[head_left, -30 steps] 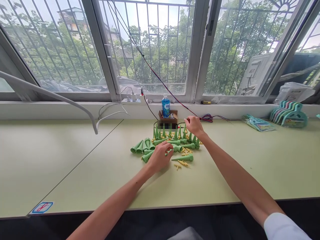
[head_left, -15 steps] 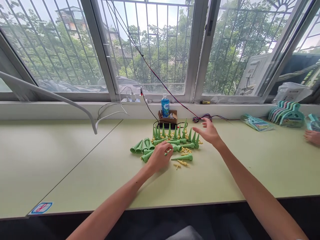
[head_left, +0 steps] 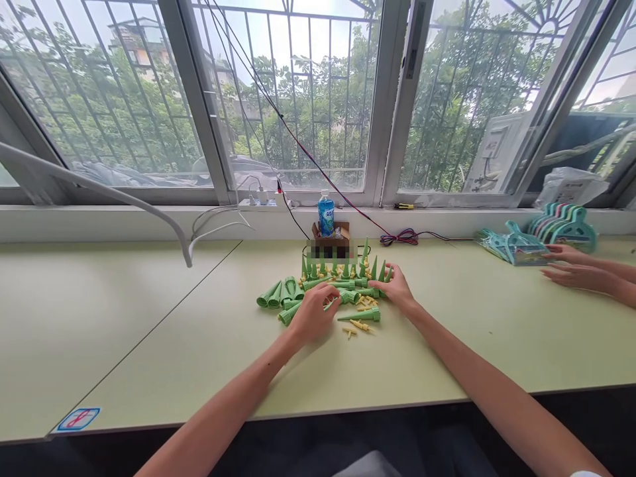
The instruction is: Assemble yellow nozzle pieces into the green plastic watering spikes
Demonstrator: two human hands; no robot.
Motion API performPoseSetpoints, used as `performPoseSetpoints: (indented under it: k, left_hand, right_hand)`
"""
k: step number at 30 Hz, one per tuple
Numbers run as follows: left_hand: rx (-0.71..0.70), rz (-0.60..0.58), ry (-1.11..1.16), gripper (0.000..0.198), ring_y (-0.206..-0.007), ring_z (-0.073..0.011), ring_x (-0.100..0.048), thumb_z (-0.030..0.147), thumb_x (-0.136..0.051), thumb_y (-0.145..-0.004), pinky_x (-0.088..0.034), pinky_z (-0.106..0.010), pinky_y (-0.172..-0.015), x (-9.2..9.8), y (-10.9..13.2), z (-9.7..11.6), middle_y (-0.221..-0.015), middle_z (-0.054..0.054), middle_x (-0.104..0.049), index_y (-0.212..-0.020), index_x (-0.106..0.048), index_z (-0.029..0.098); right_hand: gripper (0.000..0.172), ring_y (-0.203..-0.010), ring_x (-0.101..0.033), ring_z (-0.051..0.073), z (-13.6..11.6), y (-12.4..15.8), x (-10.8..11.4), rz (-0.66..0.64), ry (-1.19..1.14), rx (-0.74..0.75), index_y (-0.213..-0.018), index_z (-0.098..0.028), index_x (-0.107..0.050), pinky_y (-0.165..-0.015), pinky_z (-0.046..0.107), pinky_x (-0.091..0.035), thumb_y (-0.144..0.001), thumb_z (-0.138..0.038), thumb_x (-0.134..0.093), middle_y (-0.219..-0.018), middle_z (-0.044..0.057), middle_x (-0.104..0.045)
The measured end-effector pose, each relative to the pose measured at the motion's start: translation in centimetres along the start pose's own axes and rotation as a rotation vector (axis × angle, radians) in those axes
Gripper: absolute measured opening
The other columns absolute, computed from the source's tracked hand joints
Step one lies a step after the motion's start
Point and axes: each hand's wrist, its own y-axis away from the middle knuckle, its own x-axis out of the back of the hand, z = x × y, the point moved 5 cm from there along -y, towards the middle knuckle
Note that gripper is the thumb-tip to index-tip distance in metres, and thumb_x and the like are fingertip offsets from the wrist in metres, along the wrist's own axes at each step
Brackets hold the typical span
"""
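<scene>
Window: a wide metal-framed window with barred panes (head_left: pixel 298 99) is set behind the work surface.
Work surface: a long pale green laminate table (head_left: pixel 447 344) carries everything listed below.
Cone pile: a cluster of green plastic cone-shaped spikes (head_left: pixel 348 283) is placed at the table centre, near the far edge. The rear cones are stood upright and the front ones are laid flat.
Handling: the cones are judged light, stiff and hollow, and smooth enough to roll or slip. The tips are likely thin and sharp. The wide collar end is judged the best place to take hold.
Left hand: the left hand (head_left: pixel 312 313) is curled closed over a held green cone (head_left: pixel 332 303) at the near left edge of the pile. Only the cone's end is seen past the fingertips.
Right hand: the right hand (head_left: pixel 396 290) is laid loosely open on the pile's right edge, with its fingertips touching lying cones. No grip is seen.
Other person: a co-worker's two hands (head_left: pixel 571 271) are held well apart to the right, beside teal packaged cards (head_left: pixel 514 246).
Bottle: a blue-labelled clear plastic bottle (head_left: pixel 326 215) is stood just behind the pile.
Loose cone: one lying green cone (head_left: pixel 360 316) is found between the two hands.
Small parts: small yellow plastic pieces (head_left: pixel 361 325) are scattered just in front of it.
</scene>
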Motion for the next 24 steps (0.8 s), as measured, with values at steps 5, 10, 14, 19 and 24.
performPoseSetpoints:
  k: [5, 10, 14, 19, 24]
  left_hand:
    - [-0.010, 0.017, -0.006, 0.011, -0.072, -0.0150, -0.059, 0.019, -0.052, -0.086, -0.048, -0.028, -0.068, 0.1, -0.1, -0.1, -0.081, -0.003, -0.063, -0.080, -0.061, 0.018]
    - [-0.002, 0.008, 0.015, 0.010, -0.072, -0.0149, -0.059, 0.019, -0.052, -0.086, -0.048, -0.028, -0.069, 0.0, -0.1, 0.0, -0.082, -0.003, -0.063, -0.080, -0.060, 0.018]
    - [0.011, -0.001, 0.022, 0.010, -0.071, -0.0147, -0.059, 0.018, -0.052, -0.085, -0.049, -0.029, -0.070, -0.1, -0.1, 0.1, -0.082, -0.003, -0.063, -0.081, -0.061, 0.017]
    - [0.001, -0.004, 0.044, 0.009, -0.073, -0.0157, -0.059, 0.018, -0.053, -0.085, -0.049, -0.030, -0.072, -0.3, 0.0, 0.7, -0.082, -0.004, -0.063, -0.080, -0.061, 0.018]
    - [0.004, -0.019, 0.040, 0.009, -0.073, -0.0161, -0.059, 0.017, -0.053, -0.084, -0.049, -0.030, -0.070, -0.6, 0.0, 1.1, -0.082, -0.004, -0.063, -0.080, -0.061, 0.018]
  right_hand:
    - [0.069, -0.090, -0.066, 0.023, 0.6, -0.2, -1.1, -0.028, -0.022, 0.032, -0.115, -0.019, -0.048, -0.082, 0.038, -0.052, -0.056, -0.036, -0.079, -0.112, 0.010, -0.065]
    - [0.064, -0.089, -0.067, 0.024, 0.5, -0.2, -1.2, 0.005, 0.007, 0.025, -0.112, -0.018, -0.051, -0.081, 0.038, -0.052, -0.057, -0.036, -0.077, -0.110, 0.010, -0.066]
    - [0.059, -0.089, -0.066, 0.025, -0.2, 0.3, -1.2, 0.029, 0.072, 0.040, -0.111, -0.018, -0.054, -0.081, 0.039, -0.051, -0.059, -0.036, -0.075, -0.106, 0.010, -0.067]
    - [0.038, -0.090, -0.065, 0.025, -1.1, 0.8, -1.4, 0.031, 0.207, 0.114, -0.099, -0.019, -0.058, -0.081, 0.038, -0.050, -0.067, -0.036, -0.067, -0.097, 0.008, -0.069]
    - [0.035, -0.089, -0.063, 0.024, -1.1, 0.9, -2.1, 0.050, 0.271, 0.129, -0.101, -0.019, -0.057, -0.082, 0.038, -0.048, -0.071, -0.036, -0.061, -0.098, 0.008, -0.068]
